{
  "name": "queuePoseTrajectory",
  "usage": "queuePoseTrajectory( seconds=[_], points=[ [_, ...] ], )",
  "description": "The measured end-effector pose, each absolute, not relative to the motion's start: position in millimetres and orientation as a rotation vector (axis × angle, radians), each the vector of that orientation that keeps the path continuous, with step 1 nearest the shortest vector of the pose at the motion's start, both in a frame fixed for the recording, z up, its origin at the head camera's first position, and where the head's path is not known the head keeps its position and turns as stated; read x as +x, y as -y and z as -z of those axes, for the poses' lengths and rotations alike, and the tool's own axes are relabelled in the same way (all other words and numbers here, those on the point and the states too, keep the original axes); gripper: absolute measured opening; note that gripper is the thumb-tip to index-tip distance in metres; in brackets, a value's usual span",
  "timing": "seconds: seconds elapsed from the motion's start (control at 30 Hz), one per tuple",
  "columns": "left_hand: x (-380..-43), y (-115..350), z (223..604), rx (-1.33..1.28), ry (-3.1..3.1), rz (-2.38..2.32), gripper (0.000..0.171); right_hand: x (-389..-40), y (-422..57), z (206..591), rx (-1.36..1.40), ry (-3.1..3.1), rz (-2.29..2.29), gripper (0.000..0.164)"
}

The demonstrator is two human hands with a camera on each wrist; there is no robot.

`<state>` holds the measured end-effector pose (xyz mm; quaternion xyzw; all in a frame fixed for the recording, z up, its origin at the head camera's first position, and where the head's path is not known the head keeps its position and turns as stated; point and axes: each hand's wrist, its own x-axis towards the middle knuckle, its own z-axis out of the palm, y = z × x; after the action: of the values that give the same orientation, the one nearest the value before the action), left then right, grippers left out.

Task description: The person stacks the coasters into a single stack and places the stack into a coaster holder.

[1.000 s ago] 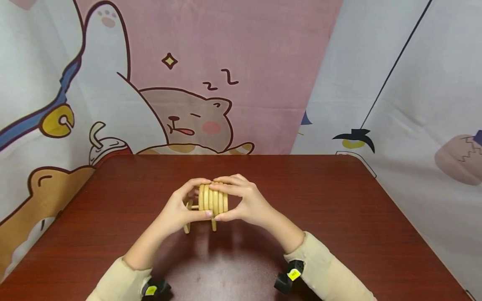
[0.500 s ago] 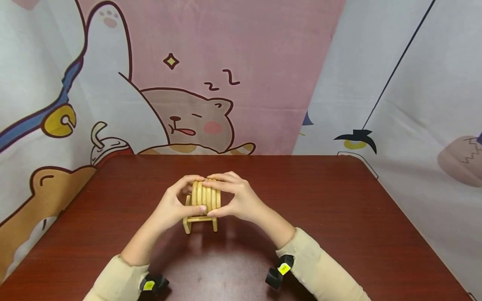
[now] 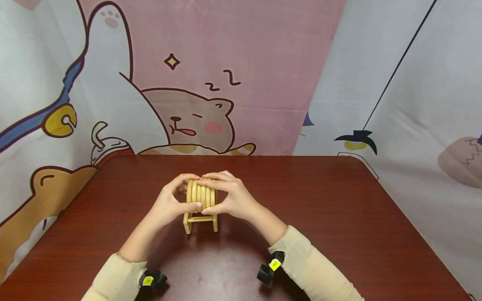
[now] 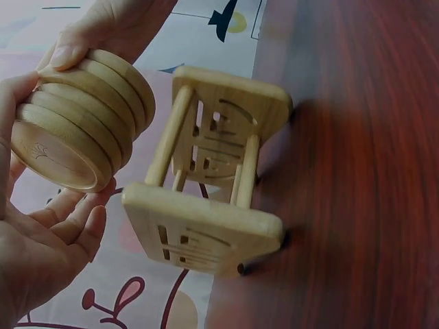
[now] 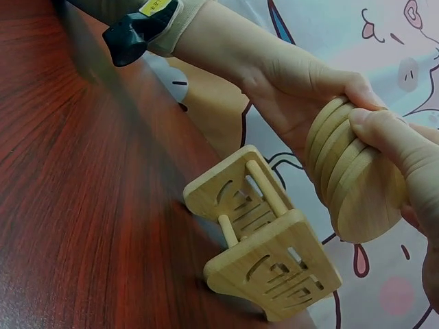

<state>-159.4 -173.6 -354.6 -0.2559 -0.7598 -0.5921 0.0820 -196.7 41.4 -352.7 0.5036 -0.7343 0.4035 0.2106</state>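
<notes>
A stack of round wooden coasters [image 3: 201, 195] is held in the air by both hands, the discs side by side on edge. My left hand [image 3: 165, 205] grips its left end, thumb at the front and fingers over the top. From the right, my right hand [image 3: 236, 197] pinches the stack the same way. Right below stands a pale wooden coaster holder [image 3: 201, 219], with slotted side panels joined by round bars. In the left wrist view, the nearest coaster [image 4: 60, 156] bears a small engraved mark. The right wrist view shows a gap between the coasters and the holder [image 5: 278, 271].
The dark red-brown table [image 3: 320, 200] extends to both sides and behind the hands. A printed cloth [image 3: 263, 62] with cartoon animals hangs behind its far edge. Black wrist cameras [image 3: 152, 279] sit at both cuffs.
Both hands have shifted left and slightly up with the coaster stack, from beside the holder's right part to squarely above it. The holder has stayed in place and more of its front bar shows.
</notes>
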Motion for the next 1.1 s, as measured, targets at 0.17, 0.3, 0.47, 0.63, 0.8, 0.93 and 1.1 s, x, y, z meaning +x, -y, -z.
queuePoseTrajectory(
  seconds=[0.17, 0.3, 0.47, 0.63, 0.8, 0.93, 1.1],
  points=[
    [-163.2, 176.3, 359.4, -0.778, 2.254, 1.780, 0.059, -199.4, -37.9, 356.8, 1.388, 2.042, -1.129, 0.066],
    [-164.6, 178.6, 362.6, -0.761, 2.250, 1.758, 0.060, -201.5, -34.8, 359.8, 1.374, 2.059, -1.130, 0.065],
    [-167.8, 181.8, 367.4, -0.776, 2.247, 1.730, 0.060, -203.5, -31.9, 362.5, 1.363, 2.073, -1.141, 0.065],
    [-171.4, 184.5, 372.7, -0.769, 2.251, 1.731, 0.060, -204.9, -29.5, 365.3, 1.358, 2.084, -1.144, 0.066],
    [-174.1, 185.8, 377.6, -0.754, 2.266, 1.730, 0.059, -206.4, -27.1, 371.9, 1.342, 2.122, -1.161, 0.067],
    [-170.3, 183.6, 371.8, -0.760, 2.281, 1.722, 0.056, -206.9, -26.4, 376.6, 1.329, 2.141, -1.157, 0.067],
    [-161.9, 179.9, 360.9, -0.753, 2.319, 1.695, 0.053, -206.9, -26.3, 379.4, 1.320, 2.156, -1.153, 0.065]
  ],
)
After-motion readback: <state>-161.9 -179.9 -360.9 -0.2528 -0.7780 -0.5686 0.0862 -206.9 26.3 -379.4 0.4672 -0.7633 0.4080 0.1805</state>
